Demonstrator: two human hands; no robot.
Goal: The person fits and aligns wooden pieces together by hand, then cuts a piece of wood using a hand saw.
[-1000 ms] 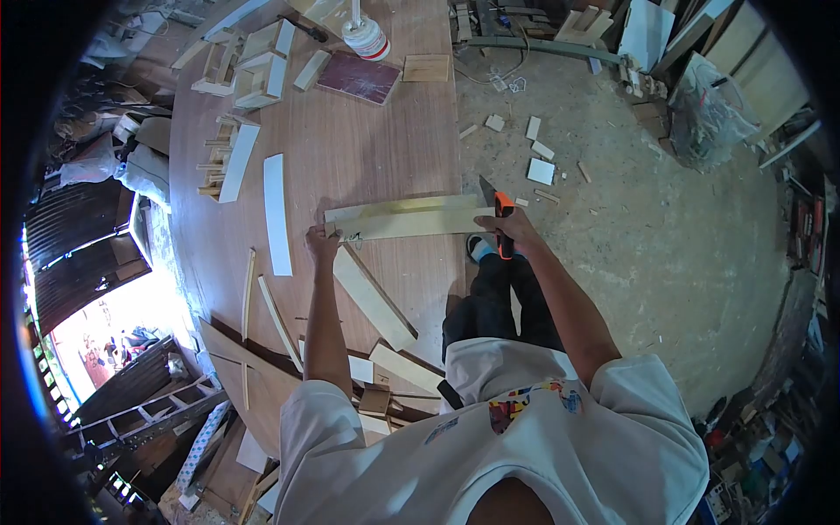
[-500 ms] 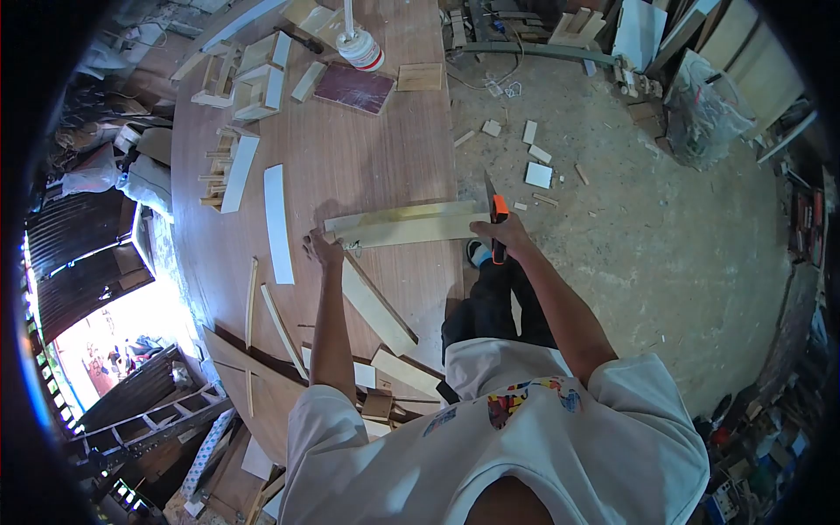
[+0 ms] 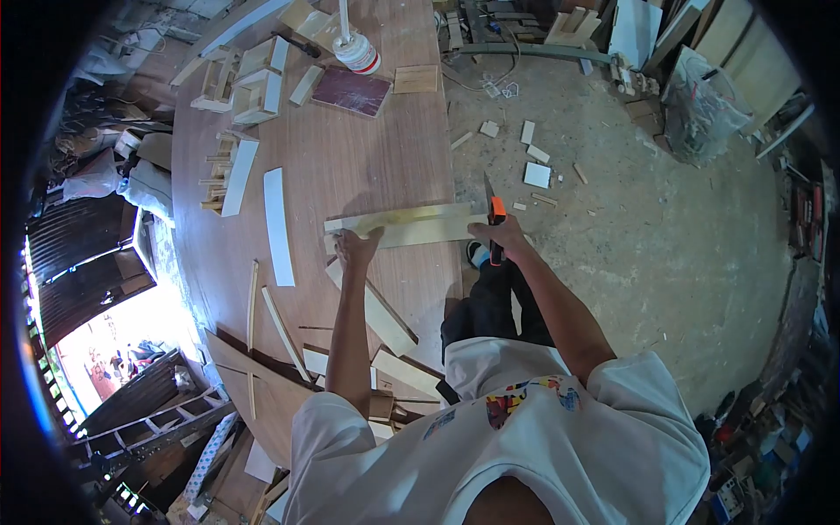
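Two pale wooden strips [image 3: 424, 231] lie side by side across the wooden table [image 3: 385, 149], their right ends at its edge. My left hand [image 3: 357, 248] rests on the front strip near its left end, thumb spread from the fingers. At the right end, my right hand [image 3: 500, 234] is closed on the orange and black handle of a saw [image 3: 498, 210], its blade pointing away from me. The thumb side of that hand touches the strip's end. Another board [image 3: 378, 306] slants beneath my left wrist.
A curved white strip [image 3: 278, 227] lies left of the strips. Small wooden assemblies [image 3: 259, 92], a white bucket [image 3: 356, 54] and a dark red board [image 3: 352, 91] stand farther back. Offcuts [image 3: 537, 175] are scattered on the floor at right. Thin sticks [image 3: 284, 332] lie at front left.
My left hand has left the strip's far left end and moved right along it, its fingers first loosening. My right hand keeps the saw, shifted slightly left in view.
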